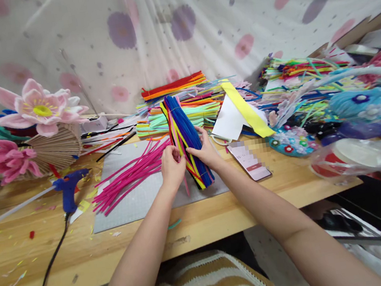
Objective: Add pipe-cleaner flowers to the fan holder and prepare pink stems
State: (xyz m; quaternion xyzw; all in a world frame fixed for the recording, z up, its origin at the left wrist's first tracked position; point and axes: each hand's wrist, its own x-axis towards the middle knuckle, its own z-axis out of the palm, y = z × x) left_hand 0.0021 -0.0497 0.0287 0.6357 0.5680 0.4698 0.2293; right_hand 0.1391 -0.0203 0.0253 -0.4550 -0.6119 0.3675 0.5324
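Over the grey mat (pixel 119 219) on the tabletop (pixel 97 262), the multicoloured stem bundle (pixel 187 126) is clasped from the right by the right hand (pixel 207 151); its left edge is pinched by the left hand (pixel 172 165).

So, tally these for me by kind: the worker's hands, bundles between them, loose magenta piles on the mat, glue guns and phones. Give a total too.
Hands: 2 (left hand, right hand)
Mixed-colour bundle: 1
Magenta pile: 1
Blue glue gun: 1
Phone: 1
Total: 6
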